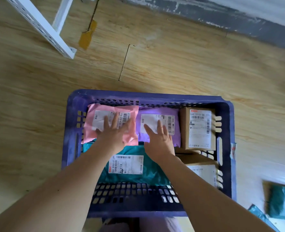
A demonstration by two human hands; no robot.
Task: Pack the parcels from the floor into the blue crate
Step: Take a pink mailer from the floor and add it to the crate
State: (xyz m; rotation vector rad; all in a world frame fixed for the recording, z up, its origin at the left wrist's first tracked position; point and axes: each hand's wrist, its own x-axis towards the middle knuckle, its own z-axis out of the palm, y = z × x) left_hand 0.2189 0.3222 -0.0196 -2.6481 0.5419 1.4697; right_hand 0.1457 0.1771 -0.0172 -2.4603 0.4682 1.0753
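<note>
The blue crate (69,131) sits on the wooden floor (171,64) right in front of the person, who leans over it with both bare arms reaching in.

The left hand (111,134) lies flat on a pink parcel (101,119) at the crate's 11 o'clock corner, fingers straight and spread over its white label, gripping nothing. The right hand (160,141) rests the same way, fingers wide and straight, on a purple parcel (152,118) at 12 o'clock. The pink and purple parcels lie side by side with their edges touching, both against the far wall of the crate.

At 2 o'clock inside the crate a cardboard box (198,128) lies label up, just beside the purple parcel. A teal parcel (126,164) fills the near side around 7 o'clock, its far edge tucked under the pink one, its label showing between the two forearms. A second cardboard box (200,168) sits at 4 o'clock, partly hidden by the right forearm.

Outside the crate, at 4 o'clock on the floor, another teal parcel (282,201) lies blurred at the edge of view. At 11 o'clock from the crate, a white metal rack (43,25) stands on the floor, with a strip of yellow tape (86,37) stuck down near its foot. A grey wall (222,15) runs along the far side.
</note>
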